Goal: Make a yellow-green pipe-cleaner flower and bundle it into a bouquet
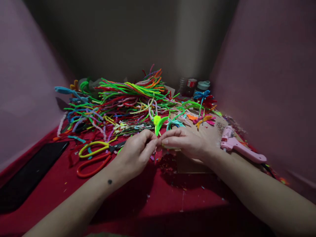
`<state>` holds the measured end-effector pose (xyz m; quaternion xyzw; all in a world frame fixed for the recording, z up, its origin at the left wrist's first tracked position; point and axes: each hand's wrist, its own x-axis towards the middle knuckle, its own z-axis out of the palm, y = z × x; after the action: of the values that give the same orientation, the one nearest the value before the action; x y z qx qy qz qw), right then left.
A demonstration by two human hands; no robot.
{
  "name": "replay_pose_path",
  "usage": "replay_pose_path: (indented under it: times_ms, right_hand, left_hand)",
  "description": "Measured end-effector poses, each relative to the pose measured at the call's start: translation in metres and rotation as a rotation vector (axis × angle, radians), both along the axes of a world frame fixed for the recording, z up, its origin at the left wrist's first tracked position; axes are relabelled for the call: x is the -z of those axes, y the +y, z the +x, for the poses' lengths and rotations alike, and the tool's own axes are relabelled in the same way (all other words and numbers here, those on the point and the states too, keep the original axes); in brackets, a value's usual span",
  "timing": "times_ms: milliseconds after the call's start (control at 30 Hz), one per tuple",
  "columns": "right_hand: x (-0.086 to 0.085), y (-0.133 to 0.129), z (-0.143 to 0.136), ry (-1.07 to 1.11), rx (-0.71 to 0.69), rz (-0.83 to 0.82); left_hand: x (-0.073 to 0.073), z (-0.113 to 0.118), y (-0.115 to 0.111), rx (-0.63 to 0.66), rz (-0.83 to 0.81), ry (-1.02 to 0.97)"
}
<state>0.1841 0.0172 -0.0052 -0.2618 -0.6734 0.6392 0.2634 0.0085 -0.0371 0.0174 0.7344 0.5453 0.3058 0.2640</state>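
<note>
Fingertips of my left hand (139, 151) and my right hand (184, 143) meet over the front of the table, both pinched closed. A pipe cleaner flower (157, 121) with a fuzzy yellow head and bright green leaves rises upright from between them. Its lower stem is hidden by the fingers. Which fingers bear on the stem and which on a leaf end cannot be made out. Left of my left hand lie scissors (95, 149) with one yellow and one red handle loop, their blade tips covered by that hand.
A big heap of coloured pipe cleaners (130, 92) spreads across the back. A pink glue gun (240, 148) rests at right, by a cardboard sheet (194, 166) bearing finished pipe cleaner flowers (203, 120). A black phone-like slab (32, 174) lies left. Jars (202, 86) stand behind.
</note>
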Motion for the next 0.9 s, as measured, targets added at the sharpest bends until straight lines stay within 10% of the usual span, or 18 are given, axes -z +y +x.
replay_pose_path:
  times_ms: [200,333,467,600,900]
  right_hand:
    - [-0.008,-0.015,-0.005,-0.019,0.332,0.879]
    - [-0.007,-0.019,-0.003,0.068,0.36,1.175]
    - [-0.014,-0.023,0.002,0.155,0.395,1.194]
    - [-0.029,-0.022,0.007,0.16,0.45,1.055]
    - [-0.01,-0.014,0.034,-0.493,0.2,0.964]
  left_hand:
    - [-0.008,0.004,0.0,-0.067,-0.637,-0.693]
    - [-0.011,0.011,-0.001,0.019,-0.817,-0.873]
    - [-0.008,0.02,-0.002,0.115,-0.882,-0.804]
    - [-0.009,0.016,0.01,-0.052,-0.544,-0.456]
    - [0.001,-0.014,0.057,-0.151,-0.346,-0.001]
